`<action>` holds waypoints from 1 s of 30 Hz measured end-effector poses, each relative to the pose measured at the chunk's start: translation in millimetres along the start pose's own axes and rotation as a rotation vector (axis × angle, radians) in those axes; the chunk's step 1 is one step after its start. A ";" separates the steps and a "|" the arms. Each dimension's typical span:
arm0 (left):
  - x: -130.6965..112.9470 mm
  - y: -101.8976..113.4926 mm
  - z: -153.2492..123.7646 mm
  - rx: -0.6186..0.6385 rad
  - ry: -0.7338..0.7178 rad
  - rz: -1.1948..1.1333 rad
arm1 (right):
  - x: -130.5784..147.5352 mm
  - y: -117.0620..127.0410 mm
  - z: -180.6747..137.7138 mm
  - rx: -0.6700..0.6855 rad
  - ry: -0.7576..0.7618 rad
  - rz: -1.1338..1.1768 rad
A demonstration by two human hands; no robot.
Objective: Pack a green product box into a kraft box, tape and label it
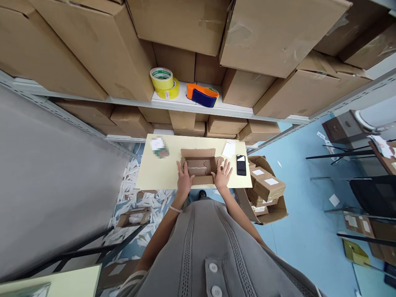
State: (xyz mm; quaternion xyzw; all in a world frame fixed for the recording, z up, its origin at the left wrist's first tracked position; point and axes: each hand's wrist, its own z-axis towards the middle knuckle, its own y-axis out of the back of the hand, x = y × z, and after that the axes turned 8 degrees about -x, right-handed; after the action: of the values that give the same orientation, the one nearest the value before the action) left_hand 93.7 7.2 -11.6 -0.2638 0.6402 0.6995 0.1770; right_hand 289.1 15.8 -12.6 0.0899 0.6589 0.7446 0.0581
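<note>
1. Carton [199,162], small, brown, sits at mid-table near the front edge, top open. Back and front flaps folded outward, shiny tape strip along the inside bottom; no contents visible.
2. Left hand [185,178]: unclenched, fingers against carton's left end, thumb out toward the front flap.
3. Right hand [222,176]: fingers spread wide at carton's right end, thumb at its front corner; not gripping.
4. Table [154,175], pale yellow: phone [241,166] near right edge, paper slip [229,149] behind it and to the left, pixelated patch [160,147] at back left, can't identify.
5. Shelf [232,111] beyond: two yellow tape rolls [165,85], stacked, orange-and-blue item [202,95] to their right.
6. Floor, right of table: big open box [280,213] holding labelled parcels [268,186].
</note>
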 end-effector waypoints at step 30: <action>37.1 -7.5 5.7 0.040 0.270 -0.011 | 3.9 -9.9 14.4 0.292 -0.220 0.421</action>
State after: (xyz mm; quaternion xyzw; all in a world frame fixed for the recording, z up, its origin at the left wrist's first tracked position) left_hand 67.7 10.4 -39.5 -0.3556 0.6706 0.6436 0.0983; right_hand 288.0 31.8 -20.5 0.3125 0.7156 0.6234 -0.0405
